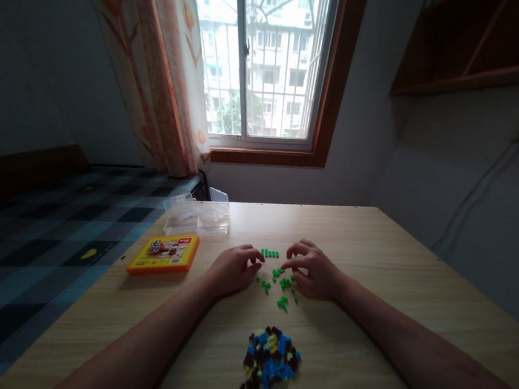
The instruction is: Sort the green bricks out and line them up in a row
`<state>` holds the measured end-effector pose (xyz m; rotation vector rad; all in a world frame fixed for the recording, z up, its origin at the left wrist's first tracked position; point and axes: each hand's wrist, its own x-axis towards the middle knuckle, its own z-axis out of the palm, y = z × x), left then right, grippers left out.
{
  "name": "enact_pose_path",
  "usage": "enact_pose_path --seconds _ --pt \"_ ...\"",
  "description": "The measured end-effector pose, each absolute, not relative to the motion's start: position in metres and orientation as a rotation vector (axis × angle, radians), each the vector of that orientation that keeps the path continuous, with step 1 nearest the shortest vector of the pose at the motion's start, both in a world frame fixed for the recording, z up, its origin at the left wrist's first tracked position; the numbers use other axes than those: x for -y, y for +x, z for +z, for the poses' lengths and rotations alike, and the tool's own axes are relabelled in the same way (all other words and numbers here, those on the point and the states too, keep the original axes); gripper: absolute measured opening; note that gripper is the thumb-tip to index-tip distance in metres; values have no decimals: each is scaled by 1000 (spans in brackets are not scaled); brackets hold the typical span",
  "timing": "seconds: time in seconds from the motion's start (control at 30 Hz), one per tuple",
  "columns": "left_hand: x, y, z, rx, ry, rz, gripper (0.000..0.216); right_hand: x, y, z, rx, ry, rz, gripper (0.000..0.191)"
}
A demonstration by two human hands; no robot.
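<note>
Small green bricks (279, 281) lie scattered on the wooden table (372, 253) between my two hands. A short row of joined green bricks (270, 253) sits just beyond them. My left hand (232, 268) rests on the table with its fingers curled, fingertips near the row. My right hand (312, 269) has its fingers bent in a pinch over the scattered green bricks; whether it holds one is too small to see. Nearer to me lies a heap of blue, dark and yellow bricks (270, 359).
An orange and yellow box (163, 253) lies at the table's left edge, with a clear plastic container (198, 216) behind it. A bed with a checked cover (32, 241) stands left of the table. A window and curtain are behind, a wall shelf upper right.
</note>
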<state>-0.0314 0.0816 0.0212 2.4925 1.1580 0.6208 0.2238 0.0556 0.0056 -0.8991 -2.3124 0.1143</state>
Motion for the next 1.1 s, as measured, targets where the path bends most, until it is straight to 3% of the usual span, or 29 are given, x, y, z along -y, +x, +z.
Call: enact_pose_path --seconds 0.17,0.53,0.87,1.1 --pt "-74 -24 21 -1018 2639 566 37 -57 225 6 2363 -883 136 42" --pt "-76 -25 19 -1028 2658 597 33 -61 229 0 2309 -854 193 34" --pt "-76 -23 12 -919 2796 557 48 -63 229 -2 2323 -774 226 39" --pt "-76 -21 14 -955 2710 593 40 -65 232 -4 2263 -808 114 31"
